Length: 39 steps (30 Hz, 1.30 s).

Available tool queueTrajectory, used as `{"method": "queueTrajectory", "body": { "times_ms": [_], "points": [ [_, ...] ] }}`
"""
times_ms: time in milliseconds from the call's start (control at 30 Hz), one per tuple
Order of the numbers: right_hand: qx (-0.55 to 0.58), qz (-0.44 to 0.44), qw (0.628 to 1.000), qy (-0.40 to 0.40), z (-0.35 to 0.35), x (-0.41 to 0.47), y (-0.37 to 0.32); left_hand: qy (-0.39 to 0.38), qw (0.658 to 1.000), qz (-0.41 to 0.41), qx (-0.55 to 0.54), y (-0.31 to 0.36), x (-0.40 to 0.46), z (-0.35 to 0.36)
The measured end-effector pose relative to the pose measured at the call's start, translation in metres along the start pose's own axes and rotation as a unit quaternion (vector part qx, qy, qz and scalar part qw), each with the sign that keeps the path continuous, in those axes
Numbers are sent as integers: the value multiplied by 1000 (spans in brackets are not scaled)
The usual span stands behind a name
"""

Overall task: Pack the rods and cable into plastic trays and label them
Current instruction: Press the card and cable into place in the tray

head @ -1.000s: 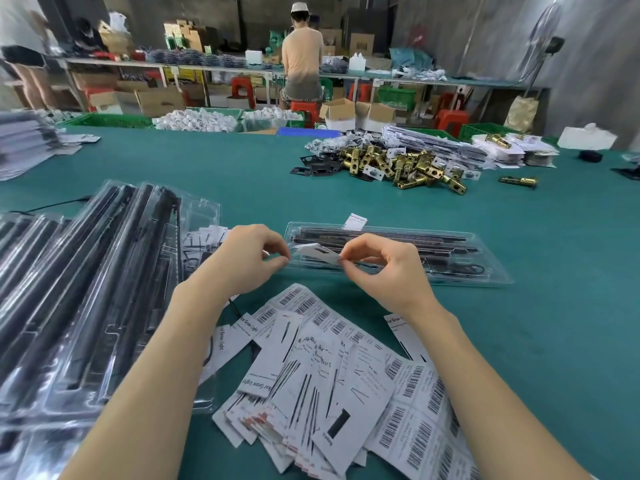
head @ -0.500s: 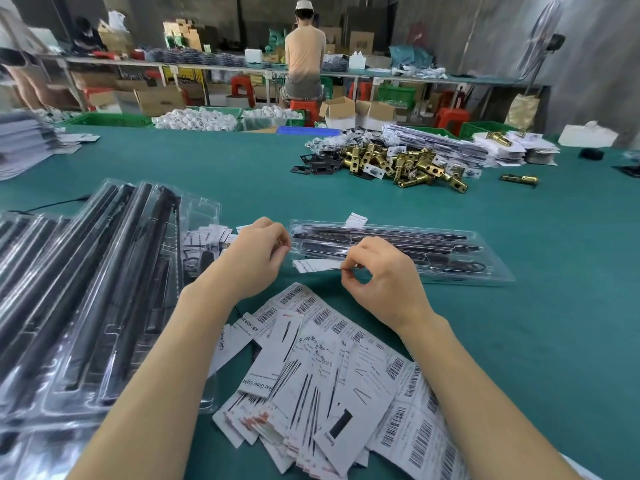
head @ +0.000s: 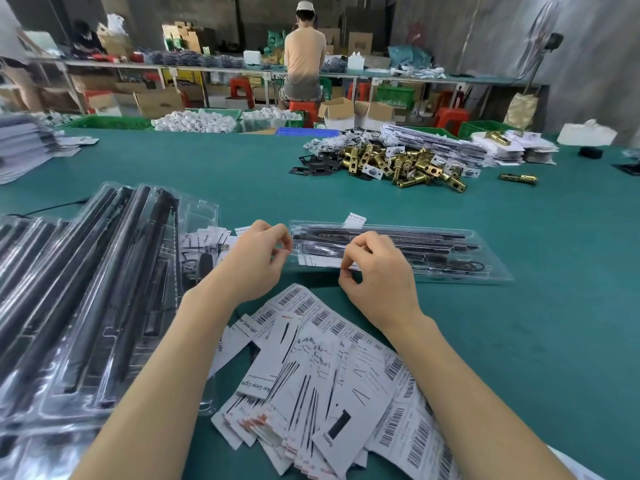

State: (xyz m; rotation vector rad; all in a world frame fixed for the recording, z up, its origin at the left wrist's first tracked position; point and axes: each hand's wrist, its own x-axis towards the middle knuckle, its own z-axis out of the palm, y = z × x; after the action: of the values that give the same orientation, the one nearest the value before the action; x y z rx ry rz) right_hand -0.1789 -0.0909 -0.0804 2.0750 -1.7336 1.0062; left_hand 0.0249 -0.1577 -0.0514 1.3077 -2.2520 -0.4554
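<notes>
Label [head: 322, 262] now down on tray [head: 485, 271], lower than before | my right hand [head: 377, 271] pinches its near edge | left hand [head: 258, 258] curled, grip unclear (maybe backing) | tray mid-table, labelling nearly done

One head-worn view — forward and down, close over the table [head: 519, 323].

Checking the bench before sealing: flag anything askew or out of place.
One brass latch lies alone, right of the brass pile. The label cards are fanned in a loose, crooked heap near the tray.
</notes>
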Motion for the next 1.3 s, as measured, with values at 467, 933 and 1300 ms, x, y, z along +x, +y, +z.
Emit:
{"method": "queueTrajectory", "body": {
  "times_ms": [467,933,1300],
  "points": [
    [19,31,999,-33,5,-1,4,-17,899,-261,-352,22,-1,5],
    [44,50,997,-38,8,2,6,-13,729,-327,-601,27,3,0],
    [77,48,995,-33,9,1,8,-32,639,-349,-685,39,0,6]
  ]
}}
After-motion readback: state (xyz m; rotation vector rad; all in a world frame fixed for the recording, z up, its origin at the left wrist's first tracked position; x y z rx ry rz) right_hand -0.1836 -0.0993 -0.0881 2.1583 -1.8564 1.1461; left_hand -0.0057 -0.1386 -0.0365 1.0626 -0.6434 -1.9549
